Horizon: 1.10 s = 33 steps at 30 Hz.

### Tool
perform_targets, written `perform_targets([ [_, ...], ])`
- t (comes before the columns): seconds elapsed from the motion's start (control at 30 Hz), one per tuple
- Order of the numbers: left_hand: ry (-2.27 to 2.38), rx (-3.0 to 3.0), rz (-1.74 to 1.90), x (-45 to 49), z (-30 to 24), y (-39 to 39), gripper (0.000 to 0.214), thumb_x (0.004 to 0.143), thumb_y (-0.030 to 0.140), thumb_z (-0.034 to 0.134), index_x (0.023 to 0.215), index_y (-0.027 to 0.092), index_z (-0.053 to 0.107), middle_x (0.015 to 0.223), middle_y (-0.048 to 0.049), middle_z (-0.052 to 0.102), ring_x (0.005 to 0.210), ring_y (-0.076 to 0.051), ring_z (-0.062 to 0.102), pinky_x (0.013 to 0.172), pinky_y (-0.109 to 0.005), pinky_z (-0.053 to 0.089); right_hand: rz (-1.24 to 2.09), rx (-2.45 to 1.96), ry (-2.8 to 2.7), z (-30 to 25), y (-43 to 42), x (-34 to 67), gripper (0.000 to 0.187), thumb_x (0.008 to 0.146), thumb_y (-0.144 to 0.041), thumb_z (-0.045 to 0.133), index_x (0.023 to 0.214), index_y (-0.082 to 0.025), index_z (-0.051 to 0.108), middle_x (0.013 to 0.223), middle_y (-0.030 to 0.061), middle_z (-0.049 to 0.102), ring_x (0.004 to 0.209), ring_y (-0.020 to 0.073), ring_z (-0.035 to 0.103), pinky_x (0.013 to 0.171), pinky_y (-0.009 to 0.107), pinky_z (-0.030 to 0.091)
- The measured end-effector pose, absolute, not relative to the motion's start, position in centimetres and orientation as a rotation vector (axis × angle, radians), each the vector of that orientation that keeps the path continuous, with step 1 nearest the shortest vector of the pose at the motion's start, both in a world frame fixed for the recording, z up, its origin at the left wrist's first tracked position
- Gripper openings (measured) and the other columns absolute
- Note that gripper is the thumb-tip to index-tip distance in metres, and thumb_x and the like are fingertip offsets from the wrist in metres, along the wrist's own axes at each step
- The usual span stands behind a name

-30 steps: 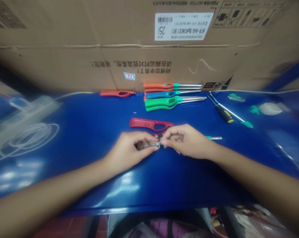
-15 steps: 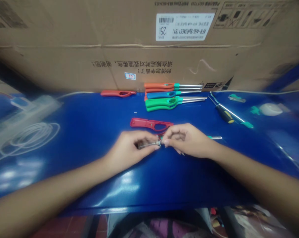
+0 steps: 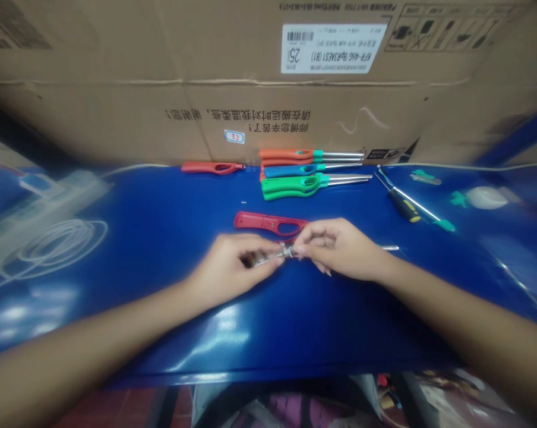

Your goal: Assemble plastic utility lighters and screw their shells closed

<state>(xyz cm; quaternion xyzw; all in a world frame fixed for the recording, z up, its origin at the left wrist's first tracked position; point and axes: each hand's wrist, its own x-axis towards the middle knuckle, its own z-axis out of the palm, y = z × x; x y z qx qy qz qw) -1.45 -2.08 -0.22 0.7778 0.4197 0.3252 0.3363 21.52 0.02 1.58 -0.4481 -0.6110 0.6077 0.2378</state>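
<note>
My left hand point(image 3: 235, 258) is closed around a small clear lighter gas tank point(image 3: 263, 260), whose slim end with a pale fitting points right between thumb and fingers. At that end, my right hand point(image 3: 342, 248) pinches with thumb and fingertips; whatever small part it grips is hidden. Just beyond my hands lies a red lighter handle shell point(image 3: 257, 220) with an oval trigger opening, its right end covered by my right hand. A metal lighter tube point(image 3: 391, 247) sticks out from behind my right wrist.
Assembled lighters in orange, blue and green point(image 3: 290, 186) lie against a cardboard box point(image 3: 117, 119). Another red handle point(image 3: 212, 167) is left of them. Rightward lie a black-and-yellow screwdriver point(image 3: 404, 206), a metal rod point(image 3: 420, 205) and a white round object point(image 3: 486, 197). A coiled white cable point(image 3: 57, 249) lies left.
My right hand has shifted slightly up and right at the tank's end, with the fitting now showing more between the hands. The left hand stays almost still around the tank.
</note>
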Motion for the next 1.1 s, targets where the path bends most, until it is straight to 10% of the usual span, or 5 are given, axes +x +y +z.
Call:
perform_targets([
  [1.1, 1.117, 1.762, 0.811, -1.29, -0.57, -1.75, 0.026, 0.082, 0.032, 0.076, 0.1, 0.014, 0.08, 0.079, -0.0075, 0.077, 0.053, -0.008, 0.055, 0.049, -0.019, 0.043, 1.722, -1.24, -1.704, 1.55, 0.69, 21.99, 0.032, 0.075, -0.041, 0.081, 0.084, -0.014, 0.066, 0.052, -0.0054, 0.057, 0.041, 0.0074, 0.051, 0.038, 0.019, 0.044],
])
